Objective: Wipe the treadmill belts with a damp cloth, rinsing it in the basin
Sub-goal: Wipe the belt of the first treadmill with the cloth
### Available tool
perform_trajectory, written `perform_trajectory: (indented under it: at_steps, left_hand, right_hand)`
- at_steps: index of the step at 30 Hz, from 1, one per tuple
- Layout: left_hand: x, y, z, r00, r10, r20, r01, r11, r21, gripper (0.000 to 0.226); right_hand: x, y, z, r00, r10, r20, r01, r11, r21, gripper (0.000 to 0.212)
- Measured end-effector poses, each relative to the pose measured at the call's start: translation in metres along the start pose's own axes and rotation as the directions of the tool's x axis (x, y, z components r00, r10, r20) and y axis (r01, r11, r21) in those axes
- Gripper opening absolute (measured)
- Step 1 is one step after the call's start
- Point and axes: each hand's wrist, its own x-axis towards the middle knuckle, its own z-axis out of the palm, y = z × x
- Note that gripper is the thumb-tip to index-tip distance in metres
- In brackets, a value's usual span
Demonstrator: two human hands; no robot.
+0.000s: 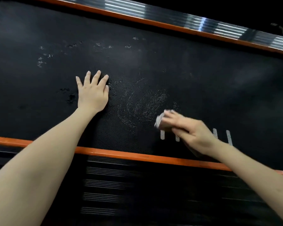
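Left hand [92,93] lies flat, fingers spread, on the belt [153,66]. Well to its right, the right hand [189,132] grips the cloth [160,120], bunched at its fingertips against the belt.

Black mesh-textured treadmill belt [194,70] lies flat, blotched with pale smears and spots; small pale grey bunched cloth [158,121] sits on it toward the near edge, gripped by the right hand [191,134].
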Motion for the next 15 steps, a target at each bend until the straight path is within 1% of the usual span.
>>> perform_trajectory:
  at_steps: [1,2,4,6,8,11,13,15]
  left_hand:
    - [0.000,0.000,0.000,1.000,-0.001,0.005,0.001,1.000,-0.001,0.047]
    - [0.000,0.000,0.000,1.000,-0.002,0.007,0.002,1.000,-0.002,0.048]
    - [0.001,-0.001,0.000,1.000,-0.004,0.008,0.004,1.000,-0.008,0.047]
    - [0.003,0.000,-0.001,1.000,-0.008,0.004,0.008,1.000,0.000,0.046]
    - [0.010,0.004,-0.007,1.000,-0.001,-0.024,0.002,1.000,0.030,0.044]
    - [0.032,0.012,-0.016,0.997,0.044,-0.066,-0.040,0.997,0.072,0.043]
    - [0.055,0.021,-0.018,0.996,0.076,-0.047,-0.072,0.993,0.091,0.046]
    - [0.079,0.031,-0.016,0.997,0.080,0.016,-0.082,0.990,0.112,0.050]
  right_hand:
    - [-0.002,-0.002,-0.007,1.000,-0.010,-0.014,0.010,0.999,-0.034,0.048]
    - [-0.001,-0.003,-0.010,0.999,-0.034,0.012,0.035,0.992,-0.122,0.053]
    - [0.006,0.000,-0.004,0.993,-0.094,0.077,0.116,0.925,-0.362,0.061]
    - [0.010,0.011,0.012,0.985,-0.110,0.132,0.162,0.851,-0.500,0.063]
    - [0.011,0.024,0.026,0.979,-0.099,0.180,0.182,0.822,-0.539,0.058]
    - [0.015,0.036,0.031,0.972,-0.181,0.153,0.236,0.803,-0.547,0.048]
    - [0.024,0.038,0.030,0.963,-0.213,0.166,0.269,0.788,-0.554,0.051]
    - [0.046,0.043,0.025,0.978,-0.179,0.109,0.209,0.797,-0.566,0.055]
